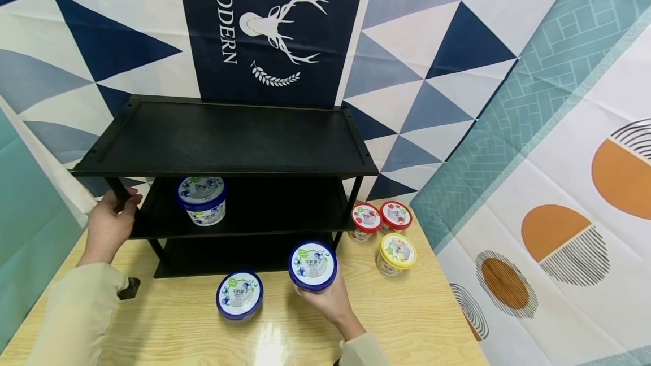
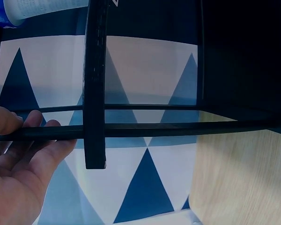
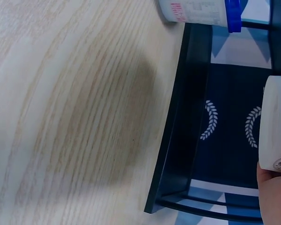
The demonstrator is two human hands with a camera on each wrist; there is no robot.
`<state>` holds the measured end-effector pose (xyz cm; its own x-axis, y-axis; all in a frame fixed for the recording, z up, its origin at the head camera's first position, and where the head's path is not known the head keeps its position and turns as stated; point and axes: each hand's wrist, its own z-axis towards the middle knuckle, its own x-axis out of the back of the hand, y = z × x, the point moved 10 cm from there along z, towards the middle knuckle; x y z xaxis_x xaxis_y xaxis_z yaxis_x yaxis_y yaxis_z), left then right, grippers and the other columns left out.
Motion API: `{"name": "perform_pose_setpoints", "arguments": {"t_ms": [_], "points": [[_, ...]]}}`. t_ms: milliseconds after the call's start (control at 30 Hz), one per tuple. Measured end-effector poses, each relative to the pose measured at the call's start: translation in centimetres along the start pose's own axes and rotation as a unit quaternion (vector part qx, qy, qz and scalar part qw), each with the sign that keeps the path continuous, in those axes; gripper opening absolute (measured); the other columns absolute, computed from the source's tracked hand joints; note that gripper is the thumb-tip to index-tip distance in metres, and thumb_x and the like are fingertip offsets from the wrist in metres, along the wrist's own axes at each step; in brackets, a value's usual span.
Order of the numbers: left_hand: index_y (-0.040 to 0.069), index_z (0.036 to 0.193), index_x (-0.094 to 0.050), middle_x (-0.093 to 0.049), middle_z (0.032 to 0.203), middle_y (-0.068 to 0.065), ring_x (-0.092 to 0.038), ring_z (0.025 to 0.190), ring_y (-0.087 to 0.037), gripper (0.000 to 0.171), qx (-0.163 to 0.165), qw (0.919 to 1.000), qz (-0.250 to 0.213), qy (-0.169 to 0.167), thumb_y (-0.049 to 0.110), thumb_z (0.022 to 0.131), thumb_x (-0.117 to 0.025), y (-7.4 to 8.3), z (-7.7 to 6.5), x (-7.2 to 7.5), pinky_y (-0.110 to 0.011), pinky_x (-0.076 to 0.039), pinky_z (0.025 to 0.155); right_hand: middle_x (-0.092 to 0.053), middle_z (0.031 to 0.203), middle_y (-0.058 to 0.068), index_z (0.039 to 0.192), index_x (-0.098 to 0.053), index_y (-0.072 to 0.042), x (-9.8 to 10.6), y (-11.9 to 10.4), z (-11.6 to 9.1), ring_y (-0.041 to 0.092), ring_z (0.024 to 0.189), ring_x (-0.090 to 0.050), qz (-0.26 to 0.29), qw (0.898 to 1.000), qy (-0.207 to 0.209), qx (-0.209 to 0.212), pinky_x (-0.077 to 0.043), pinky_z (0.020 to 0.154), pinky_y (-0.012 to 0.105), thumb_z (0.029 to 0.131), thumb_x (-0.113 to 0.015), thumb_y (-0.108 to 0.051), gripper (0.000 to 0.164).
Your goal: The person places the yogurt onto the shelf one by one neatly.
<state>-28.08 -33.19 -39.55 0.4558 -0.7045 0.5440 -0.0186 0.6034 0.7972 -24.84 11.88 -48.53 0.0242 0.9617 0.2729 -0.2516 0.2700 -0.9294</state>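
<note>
My left hand (image 1: 109,225) grips the front left post (image 2: 47,133) of a black shelf rack (image 1: 239,140), its fingers curled round the bar in the left wrist view. My right hand (image 1: 328,298) holds a blue-lidded tub (image 1: 312,265) with blueberry pictures, in front of the rack's lower right part. In the right wrist view, the held tub's white side (image 3: 275,124) shows at the right edge. A matching blue-lidded tub (image 1: 239,295) stands on the table before the rack. Another, larger-looking blue-lidded tub (image 1: 202,202) sits at the left of the middle shelf.
Two red-lidded tubs (image 1: 366,217) and a yellow-lidded tub (image 1: 397,253) stand right of the rack on the wooden table (image 1: 422,315). Behind the rack hangs a patterned cloth (image 1: 407,44) with triangles and a deer head. The rack's top board overhangs the shelves below in the head view.
</note>
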Motion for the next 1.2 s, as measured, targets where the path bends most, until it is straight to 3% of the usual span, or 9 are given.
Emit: {"name": "perform_pose_setpoints", "arguments": {"t_ms": [133, 833, 1200], "points": [[-0.001, 0.116, -0.052, -0.039, 0.086, 0.039, -0.035, 0.078, 0.023, 0.030, 0.004, 1.0000, 0.000, -0.001, 0.020, 0.098, -0.041, -0.1, 0.0, 0.0, -0.005, -0.036, 0.063, -0.054, 0.126, 0.010, 0.137, -0.035, -0.005, -0.2, 1.6, 0.3, 0.014, 0.113, -0.051, 0.002, 1.000, -0.005, 0.009, -0.037, 0.103, 0.033, 0.054, -0.087, -0.008, 0.097], [-0.001, 0.117, -0.052, -0.043, 0.089, 0.034, -0.035, 0.078, 0.023, 0.030, 0.008, 0.9999, 0.008, 0.001, 0.021, 0.098, -0.041, 0.0, 0.0, 0.0, -0.005, -0.036, 0.062, -0.054, 0.125, 0.014, 0.137, -0.036, -0.004, 0.0, -0.1, 1.3, 0.010, 0.113, -0.051, 0.018, 0.998, -0.006, 0.053, -0.037, 0.102, 0.028, 0.054, -0.085, -0.007, 0.096], [-0.001, 0.117, -0.052, -0.040, 0.086, 0.038, -0.035, 0.078, 0.024, 0.030, 0.006, 1.0000, 0.005, 0.003, 0.019, 0.098, -0.040, -0.2, 0.1, -0.1, -0.005, -0.036, 0.063, -0.051, 0.129, 0.013, 0.140, -0.031, -0.007, -0.3, -0.6, 1.9, 0.019, 0.116, -0.050, 0.020, 0.999, -0.027, 0.041, -0.037, 0.103, 0.034, 0.057, -0.083, -0.007, 0.097]]}}
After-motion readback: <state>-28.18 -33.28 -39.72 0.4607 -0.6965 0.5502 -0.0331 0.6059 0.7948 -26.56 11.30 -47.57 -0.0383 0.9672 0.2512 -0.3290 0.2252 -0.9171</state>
